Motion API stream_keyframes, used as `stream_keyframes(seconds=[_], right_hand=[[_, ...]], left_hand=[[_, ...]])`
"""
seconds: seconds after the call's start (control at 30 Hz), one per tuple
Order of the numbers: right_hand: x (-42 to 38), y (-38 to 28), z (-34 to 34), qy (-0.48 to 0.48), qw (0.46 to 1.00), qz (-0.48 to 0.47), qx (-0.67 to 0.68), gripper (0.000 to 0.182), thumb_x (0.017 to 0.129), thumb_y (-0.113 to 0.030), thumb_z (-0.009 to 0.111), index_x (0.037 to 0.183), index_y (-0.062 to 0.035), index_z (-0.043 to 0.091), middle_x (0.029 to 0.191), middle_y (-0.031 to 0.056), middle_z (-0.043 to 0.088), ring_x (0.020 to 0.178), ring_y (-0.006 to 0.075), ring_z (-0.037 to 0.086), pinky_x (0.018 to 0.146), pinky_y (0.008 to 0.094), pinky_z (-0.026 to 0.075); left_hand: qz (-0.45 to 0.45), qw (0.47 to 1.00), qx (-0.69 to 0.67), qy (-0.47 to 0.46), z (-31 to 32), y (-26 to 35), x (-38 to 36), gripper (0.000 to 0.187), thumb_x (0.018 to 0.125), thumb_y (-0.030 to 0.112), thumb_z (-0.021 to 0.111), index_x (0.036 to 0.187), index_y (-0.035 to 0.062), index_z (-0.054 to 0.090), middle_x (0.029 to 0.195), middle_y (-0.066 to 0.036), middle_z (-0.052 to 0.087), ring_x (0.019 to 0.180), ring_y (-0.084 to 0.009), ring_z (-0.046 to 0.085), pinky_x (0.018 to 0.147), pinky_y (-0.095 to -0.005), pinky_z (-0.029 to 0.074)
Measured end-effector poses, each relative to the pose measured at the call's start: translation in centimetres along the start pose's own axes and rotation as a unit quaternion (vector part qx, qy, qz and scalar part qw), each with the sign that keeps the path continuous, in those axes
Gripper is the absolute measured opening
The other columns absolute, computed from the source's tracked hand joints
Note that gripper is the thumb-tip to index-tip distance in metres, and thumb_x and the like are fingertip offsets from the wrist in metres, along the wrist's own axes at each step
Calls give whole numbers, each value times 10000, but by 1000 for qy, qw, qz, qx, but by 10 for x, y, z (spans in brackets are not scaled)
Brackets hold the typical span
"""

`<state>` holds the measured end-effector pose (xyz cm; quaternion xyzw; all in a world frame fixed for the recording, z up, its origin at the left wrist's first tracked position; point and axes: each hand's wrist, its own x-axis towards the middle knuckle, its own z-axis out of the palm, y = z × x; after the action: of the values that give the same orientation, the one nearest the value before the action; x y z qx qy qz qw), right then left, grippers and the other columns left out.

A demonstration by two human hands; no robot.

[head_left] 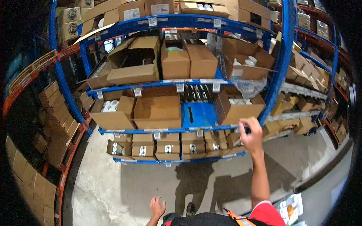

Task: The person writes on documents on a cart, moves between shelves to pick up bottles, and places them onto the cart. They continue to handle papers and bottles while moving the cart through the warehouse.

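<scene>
My right hand (252,135) is raised in front of the rack's right side, its fingers curled in toward the thumb, and nothing shows in it. In this view it overlaps the lower right corner of an open carton (241,113) with white round containers inside. Low at the bottom, my left hand (157,206) hangs over the concrete floor with its fingers apart and holds nothing. Facing me is a blue rack whose middle shelf carries an open carton (157,109) with a bare inside and another carton (113,116) of white containers.
Small cartons (167,150) line the bottom shelf. Larger open boxes (175,62) fill the shelf above. A blue upright (281,67) stands at the right. An orange-beamed rack (66,169) runs along the left. A grey surface (320,192) with printed packets (290,209) lies at lower right.
</scene>
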<state>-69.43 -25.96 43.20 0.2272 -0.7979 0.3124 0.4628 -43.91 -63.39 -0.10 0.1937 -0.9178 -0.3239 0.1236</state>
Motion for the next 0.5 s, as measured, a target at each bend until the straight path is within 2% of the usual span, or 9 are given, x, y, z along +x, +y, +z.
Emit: stream_keyframes(seconds=[0.1, 0.2, 0.23, 0.3, 0.33, 0.37, 0.4, 0.43, 0.5], right_hand=[[133, 63, 87, -50, 998, -29, 27, 122, 901, -114, 717, 886, -22, 639, 848, 148, 636, 784, 304, 632, 720, 399, 514], [277, 122, 165, -37, 993, -109, 4, 185, 909, -179, 718, 929, -26, 616, 792, 145, 609, 743, 304, 622, 687, 410, 510], [325, 139, 185, -16, 990, -140, 10, 218, 912, -200, 711, 981, -15, 620, 806, 156, 635, 760, 316, 644, 708, 425, 524], [423, 169, 221, 9, 993, -113, -20, 217, 920, -185, 672, 1048, -9, 677, 966, 220, 725, 895, 365, 713, 816, 440, 561], [480, 197, 241, 39, 988, -140, -42, 220, 926, -187, 647, 1059, -18, 691, 988, 231, 734, 925, 383, 720, 836, 450, 566], [530, 217, 255, 80, 976, -182, -94, 209, 990, -196, 621, 1105, -34, 686, 912, 182, 739, 812, 264, 735, 752, 379, 564], [572, 225, 262, 76, 982, -156, -77, 222, 1000, -236, 610, 1105, -65, 704, 931, 161, 753, 812, 270, 734, 763, 368, 568], [614, 227, 265, 45, 992, -85, -80, 275, 986, -300, 627, 1156, -104, 719, 990, 148, 769, 860, 271, 742, 784, 361, 573], [693, 241, 277, 89, 976, -82, -179, 464, 919, -401, 658, 1298, -137, 699, 1056, 140, 783, 934, 222, 756, 809, 350, 578]], left_hand=[[-42, 998, -17, 39, 12, -4, 48, 431, 859, 301, 752, 1240, 117, 671, 1203, -151, 641, 1243, -337, 552, 1039, -534, 413], [-127, 991, -30, -8, 24, -6, 95, 497, 977, 391, 630, 1369, 86, 604, 1411, -259, 570, 1358, -468, 471, 1140, -544, 376], [-143, 989, -27, -5, 31, -8, 112, 505, 960, 391, 642, 1371, 100, 607, 1393, -265, 580, 1338, -470, 487, 1129, -550, 383], [-174, 984, -23, 2, 51, -9, 149, 525, 925, 392, 666, 1376, 127, 614, 1359, -278, 598, 1298, -474, 519, 1107, -561, 397], [-191, 981, -39, 13, 61, -7, 170, 491, 921, 363, 672, 1351, 131, 634, 1312, -256, 620, 1248, -461, 551, 1066, -543, 430], [-208, 976, -56, 23, 72, -2, 190, 457, 916, 334, 678, 1327, 135, 655, 1264, -233, 642, 1197, -447, 583, 1025, -526, 462], [-224, 971, -73, 32, 79, -1, 212, 425, 911, 305, 684, 1302, 139, 675, 1217, -211, 664, 1147, -434, 614, 984, -508, 494], [-186, 981, -48, 37, 89, -8, 236, 422, 905, 311, 692, 1285, 130, 676, 1202, -201, 668, 1101, -420, 631, 941, -497, 513], [-160, 986, -30, 33, 108, -18, 261, 417, 899, 314, 700, 1267, 118, 678, 1188, -192, 674, 1060, -402, 647, 905, -486, 529]])
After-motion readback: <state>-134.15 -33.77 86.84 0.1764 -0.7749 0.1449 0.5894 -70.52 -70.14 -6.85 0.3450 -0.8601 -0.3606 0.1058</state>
